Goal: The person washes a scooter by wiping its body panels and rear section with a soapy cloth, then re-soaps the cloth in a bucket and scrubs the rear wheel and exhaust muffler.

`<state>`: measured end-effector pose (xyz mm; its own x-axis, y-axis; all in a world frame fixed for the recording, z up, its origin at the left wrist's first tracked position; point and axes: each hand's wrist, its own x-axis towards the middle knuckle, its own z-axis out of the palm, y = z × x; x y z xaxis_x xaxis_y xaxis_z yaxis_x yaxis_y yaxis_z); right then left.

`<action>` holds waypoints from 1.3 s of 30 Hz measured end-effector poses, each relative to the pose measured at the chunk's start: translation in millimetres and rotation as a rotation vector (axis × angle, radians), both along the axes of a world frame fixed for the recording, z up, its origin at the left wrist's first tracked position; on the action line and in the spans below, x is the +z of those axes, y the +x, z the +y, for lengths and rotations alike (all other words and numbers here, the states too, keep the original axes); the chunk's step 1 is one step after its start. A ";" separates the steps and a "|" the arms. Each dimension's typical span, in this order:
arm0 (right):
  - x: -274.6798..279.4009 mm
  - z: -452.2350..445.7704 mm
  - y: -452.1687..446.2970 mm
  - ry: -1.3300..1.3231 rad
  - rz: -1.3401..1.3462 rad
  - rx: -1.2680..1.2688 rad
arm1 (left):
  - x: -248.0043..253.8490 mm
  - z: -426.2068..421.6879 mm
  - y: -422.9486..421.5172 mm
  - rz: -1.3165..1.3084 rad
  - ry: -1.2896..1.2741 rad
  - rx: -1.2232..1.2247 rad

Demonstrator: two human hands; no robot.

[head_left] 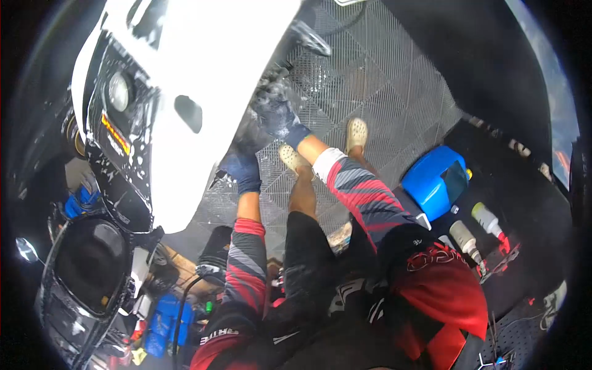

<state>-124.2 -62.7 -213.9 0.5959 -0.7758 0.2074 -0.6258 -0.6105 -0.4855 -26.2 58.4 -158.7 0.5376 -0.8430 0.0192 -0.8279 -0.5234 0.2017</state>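
Note:
A large white glossy vehicle panel point(203, 80) fills the upper left, with soap foam on the black section point(123, 160) beside it. My left hand point(242, 171), in a dark blue glove, is at the panel's right edge, its fingers partly hidden there. Farther up, my right hand point(277, 117) wears a matching wet, foamy glove and reaches along the same edge. Motion and dark wet surfaces blur its fingers, so I cannot make out whether it holds anything.
Grey ribbed tiles point(394, 80) cover the floor under my beige clogs point(356, 134). On the right are a blue container point(435, 182) and spray bottles point(487, 219). A black hose point(182, 314), a blue plastic item point(163, 324) and a black framed part point(92, 265) occupy the lower left.

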 end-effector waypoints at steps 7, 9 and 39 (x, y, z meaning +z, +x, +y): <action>35.0 35.5 -12.7 0.304 0.024 -0.248 | 64.2 -29.3 -37.6 -0.050 -0.274 -0.520; 56.1 52.8 -21.6 0.533 -0.207 -0.283 | 90.4 -43.9 -61.4 0.036 -0.083 -0.635; 219.2 -114.2 3.0 0.574 -1.044 -0.299 | 226.4 -171.3 126.8 0.915 -0.331 0.180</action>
<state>-121.2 -176.9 5.2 0.1320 -0.9893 0.0620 0.1452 -0.0425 -0.9885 100.6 -112.9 67.7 0.5826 -0.7742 -0.2474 -0.1937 -0.4279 0.8828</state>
